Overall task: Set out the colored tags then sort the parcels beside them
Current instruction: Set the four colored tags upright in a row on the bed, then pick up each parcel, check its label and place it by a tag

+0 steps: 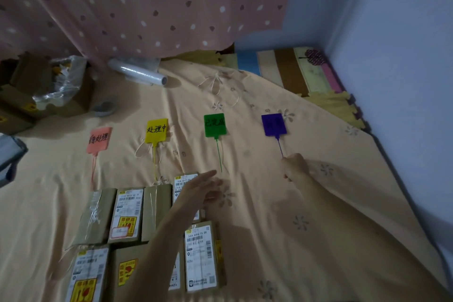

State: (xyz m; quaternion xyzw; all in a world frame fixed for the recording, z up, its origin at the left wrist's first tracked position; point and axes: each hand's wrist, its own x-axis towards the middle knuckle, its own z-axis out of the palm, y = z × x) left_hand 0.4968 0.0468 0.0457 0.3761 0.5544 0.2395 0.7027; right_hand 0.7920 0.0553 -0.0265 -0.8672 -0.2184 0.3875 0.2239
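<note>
One head-worn wide-angle view looks forward and steeply down over a sheet [245, 95], both forearms reaching in from the bottom edge, curtain [147, 2] ahead, wall [404, 44] at right, edges bent.

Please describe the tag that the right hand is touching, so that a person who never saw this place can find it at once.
On the peach bedsheet, four coloured tags lie in a row above the cardboard parcels. Go to the end of the row nearest the blue wall: there lies the purple tag, and the right hand is pinching its thin tail. The pink tag, yellow tag and green tag are brighter and lie untouched.
</note>
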